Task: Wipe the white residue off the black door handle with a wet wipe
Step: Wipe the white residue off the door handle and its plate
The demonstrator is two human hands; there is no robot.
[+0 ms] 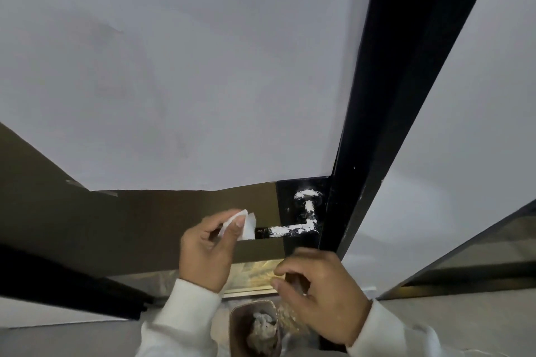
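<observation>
Door (174, 81): a pale sheet is seen over its upper face, with a brown panel exposed below the sheet's lower edge. Two dark holes are noted near the door's top left corner.

Left hand (207, 249): raised in front of the brown panel, left of the handle. A white sleeve is worn at the wrist. The fingers are closed in a pinch on the wipe.

Wipe (246, 224): white, folded, held between thumb and fingertips of the left hand. Its free edge is placed at the left end of the lever, touching or just short of it; which cannot be told.

Bin (255, 327): brown, open-topped, seen on the floor below and between the two hands. Crumpled pale material is contained in it.

Handle (290, 230): black lever type, mounted on a black plate at the door's right edge, below the sheet's lower right corner. The lever is set level, pointing left from its neck. White residue (280, 230) is smeared along most of the lever, up the neck and over the round base above. The leftmost part of the lever, beside the wipe, is shown black.

Right hand (322, 287): held below the handle, apart from it, white sleeve at the wrist. The fingers are curled loosely inward; nothing is seen gripped in them.

Frame (385, 124): black, running along the door's right edge, from top to floor. A pale wall is seen to its right.
</observation>
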